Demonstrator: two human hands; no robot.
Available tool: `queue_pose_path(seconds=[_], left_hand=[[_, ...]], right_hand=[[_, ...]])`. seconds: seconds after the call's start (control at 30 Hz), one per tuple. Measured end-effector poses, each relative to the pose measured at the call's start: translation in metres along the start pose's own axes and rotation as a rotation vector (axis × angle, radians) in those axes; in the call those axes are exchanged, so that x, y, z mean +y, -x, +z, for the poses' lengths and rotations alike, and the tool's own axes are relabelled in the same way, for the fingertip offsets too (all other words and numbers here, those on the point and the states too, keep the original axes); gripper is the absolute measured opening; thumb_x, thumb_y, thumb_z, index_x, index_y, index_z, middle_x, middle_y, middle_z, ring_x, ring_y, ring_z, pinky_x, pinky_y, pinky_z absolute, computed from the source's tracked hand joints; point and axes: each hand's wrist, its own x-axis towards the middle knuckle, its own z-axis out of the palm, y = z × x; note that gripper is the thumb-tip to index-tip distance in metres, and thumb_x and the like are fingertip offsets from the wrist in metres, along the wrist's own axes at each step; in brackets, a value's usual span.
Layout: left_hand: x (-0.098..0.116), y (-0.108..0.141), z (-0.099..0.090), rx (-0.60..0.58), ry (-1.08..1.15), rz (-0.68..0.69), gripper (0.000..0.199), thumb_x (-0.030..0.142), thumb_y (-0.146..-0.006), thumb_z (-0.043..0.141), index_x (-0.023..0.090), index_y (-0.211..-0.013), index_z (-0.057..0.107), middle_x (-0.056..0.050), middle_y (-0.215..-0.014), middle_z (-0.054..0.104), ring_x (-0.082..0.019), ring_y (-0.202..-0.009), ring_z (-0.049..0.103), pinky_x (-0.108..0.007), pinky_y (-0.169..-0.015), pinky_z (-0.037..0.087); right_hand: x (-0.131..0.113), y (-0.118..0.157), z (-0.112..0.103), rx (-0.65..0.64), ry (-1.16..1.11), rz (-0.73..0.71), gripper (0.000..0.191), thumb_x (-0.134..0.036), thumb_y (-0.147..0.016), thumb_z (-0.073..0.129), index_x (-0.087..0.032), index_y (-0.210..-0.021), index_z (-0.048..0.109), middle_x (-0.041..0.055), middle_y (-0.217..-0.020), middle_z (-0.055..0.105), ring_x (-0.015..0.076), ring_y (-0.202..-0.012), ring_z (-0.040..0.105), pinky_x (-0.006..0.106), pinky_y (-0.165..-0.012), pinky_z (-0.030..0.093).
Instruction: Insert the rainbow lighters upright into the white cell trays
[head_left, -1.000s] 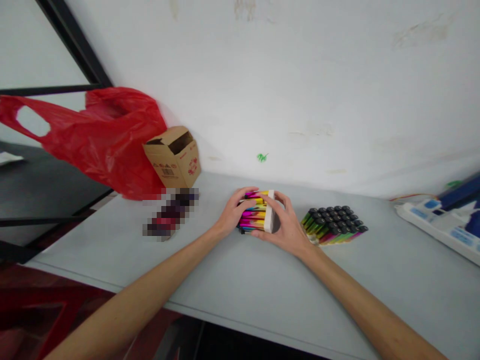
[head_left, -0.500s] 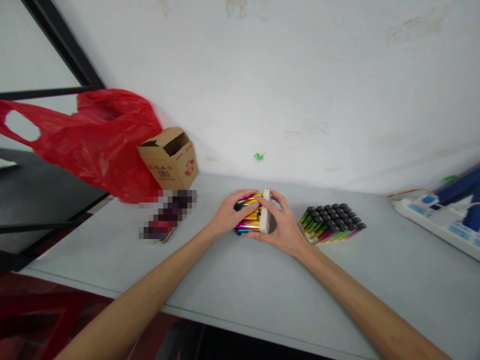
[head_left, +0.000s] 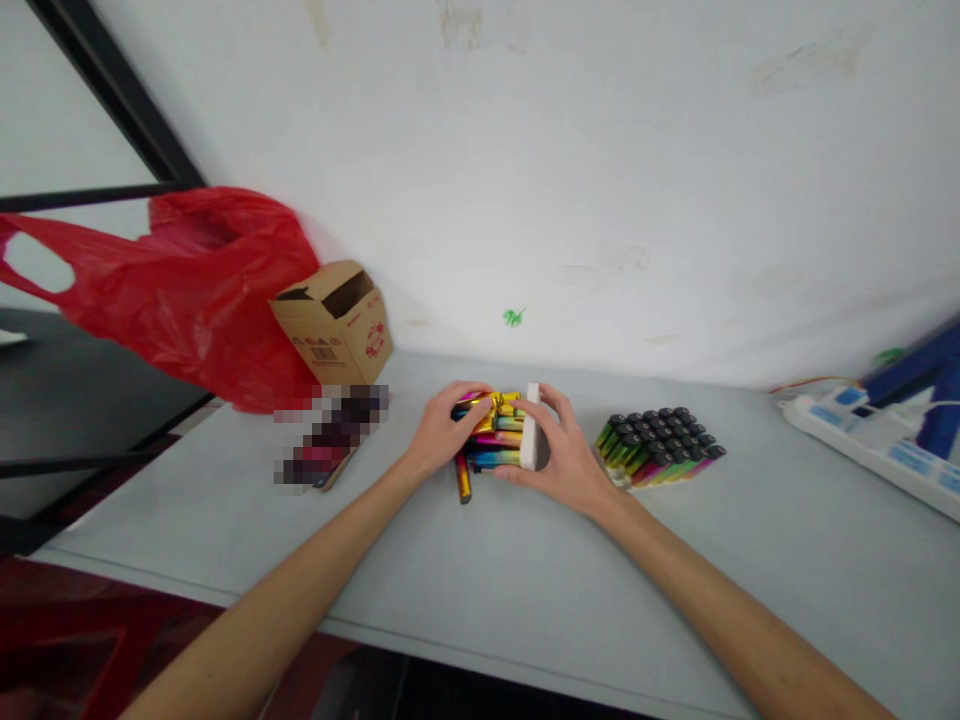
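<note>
Several shiny multicoloured cylinders (head_left: pixel 499 440) lie sideways between my hands on the grey table. Around their left side my left hand (head_left: pixel 442 428) is wrapped, its thumb on a gold one. My right hand (head_left: pixel 562 450) grips a white tray (head_left: pixel 529 440) standing on edge at their right ends, fingers on top and thumb low. One loose cylinder (head_left: pixel 464 478) sticks out toward the front below my left hand. Right of my right hand stands a block of black-topped, rainbow-sided cylinders (head_left: pixel 660 445).
A red plastic bag (head_left: pixel 217 290) and an open cardboard box (head_left: pixel 337 325) stand at the back left. A pixelated phone-like object (head_left: pixel 334 440) lies before them. On the right is a white power strip (head_left: pixel 862 440). A white wall (head_left: pixel 600 180) rises behind the table (head_left: pixel 480 590).
My left hand has moved slightly left, away from the white tray. The cylinders have spread apart, and one now points toward the front edge. My right hand still holds the tray.
</note>
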Motion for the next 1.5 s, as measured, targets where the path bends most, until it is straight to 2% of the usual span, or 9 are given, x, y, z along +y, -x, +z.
queue_pose_path(seconds=[0.23, 0.37, 0.63, 0.83, 0.93, 1.07, 1.17, 1.33, 1.5], left_hand=[[-0.004, 0.0, -0.002, -0.081, -0.206, 0.109, 0.037, 0.039, -0.107, 0.037, 0.021, -0.117, 0.067, -0.008, -0.118, 0.072, -0.024, -0.11, 0.062, -0.04, -0.104, 0.043], [-0.008, -0.001, -0.005, -0.091, -0.3, 0.112, 0.038, 0.04, -0.107, 0.034, 0.023, -0.109, 0.068, -0.006, -0.109, 0.073, -0.025, -0.103, 0.061, -0.042, -0.102, 0.042], [-0.007, -0.002, -0.007, -0.089, -0.275, 0.066, 0.03, 0.036, -0.104, 0.037, 0.022, -0.097, 0.062, -0.006, -0.095, 0.068, -0.024, -0.092, 0.062, -0.038, -0.09, 0.047], [-0.006, -0.002, -0.009, -0.134, -0.212, 0.025, 0.027, 0.041, -0.104, 0.04, 0.024, -0.106, 0.061, -0.004, -0.101, 0.074, -0.023, -0.089, 0.067, -0.036, -0.087, 0.049], [-0.005, -0.002, -0.011, -0.148, -0.162, 0.02, 0.032, 0.046, -0.106, 0.039, 0.025, -0.122, 0.058, -0.003, -0.105, 0.075, -0.022, -0.094, 0.068, -0.036, -0.09, 0.05], [-0.003, -0.001, -0.012, -0.181, -0.156, 0.064, 0.046, 0.049, -0.105, 0.041, 0.023, -0.141, 0.056, -0.007, -0.12, 0.074, -0.025, -0.11, 0.067, -0.039, -0.102, 0.048], [-0.001, -0.002, -0.013, -0.21, -0.188, 0.13, 0.047, 0.049, -0.103, 0.046, 0.022, -0.139, 0.062, -0.011, -0.128, 0.07, -0.027, -0.118, 0.065, -0.041, -0.109, 0.045], [0.004, -0.004, -0.015, -0.273, -0.228, 0.183, 0.041, 0.047, -0.101, 0.052, 0.021, -0.129, 0.069, -0.013, -0.128, 0.067, -0.028, -0.118, 0.064, -0.041, -0.108, 0.046], [0.015, 0.001, -0.013, -0.3, -0.296, 0.184, 0.047, 0.048, -0.098, 0.06, 0.028, -0.141, 0.062, -0.01, -0.142, 0.065, -0.03, -0.131, 0.058, -0.047, -0.117, 0.037]], right_hand=[[0.002, 0.0, 0.0, -0.028, 0.013, 0.021, 0.087, -0.061, -0.077, 0.083, -0.025, -0.148, 0.047, 0.0177, -0.159, 0.03, 0.0347, -0.154, 0.031, 0.052, -0.125, 0.035], [0.002, 0.0, -0.001, -0.041, 0.01, 0.031, 0.082, -0.06, -0.079, 0.082, -0.025, -0.145, 0.048, 0.0175, -0.158, 0.031, 0.0344, -0.155, 0.031, 0.051, -0.124, 0.035], [-0.002, 0.0, -0.003, -0.055, -0.01, 0.036, 0.074, -0.053, -0.08, 0.083, -0.024, -0.139, 0.051, 0.0178, -0.156, 0.033, 0.0342, -0.155, 0.03, 0.049, -0.123, 0.038], [-0.001, 0.0, -0.005, -0.085, 0.001, 0.022, 0.078, -0.056, -0.08, 0.082, -0.023, -0.143, 0.049, 0.0189, -0.16, 0.029, 0.0351, -0.157, 0.027, 0.049, -0.124, 0.036], [0.0, 0.001, -0.005, -0.112, 0.008, 0.006, 0.078, -0.059, -0.086, 0.075, -0.025, -0.148, 0.045, 0.0179, -0.163, 0.025, 0.0341, -0.158, 0.024, 0.051, -0.125, 0.034], [0.002, 0.002, -0.005, -0.128, 0.01, -0.007, 0.068, -0.057, -0.096, 0.063, -0.026, -0.151, 0.04, 0.0178, -0.164, 0.025, 0.0323, -0.159, 0.023, 0.053, -0.124, 0.036], [0.001, 0.002, -0.004, -0.115, 0.012, -0.007, 0.066, -0.055, -0.096, 0.064, -0.025, -0.151, 0.041, 0.0186, -0.164, 0.027, 0.0317, -0.159, 0.023, 0.052, -0.124, 0.035], [-0.001, 0.0, -0.002, -0.077, -0.003, 0.0, 0.067, -0.052, -0.089, 0.074, -0.024, -0.145, 0.048, 0.0183, -0.16, 0.034, 0.0325, -0.158, 0.024, 0.051, -0.124, 0.035], [-0.003, -0.001, -0.001, -0.072, -0.016, 0.031, 0.073, -0.057, -0.085, 0.078, -0.026, -0.144, 0.048, 0.0178, -0.16, 0.033, 0.0321, -0.158, 0.026, 0.051, -0.125, 0.034]])
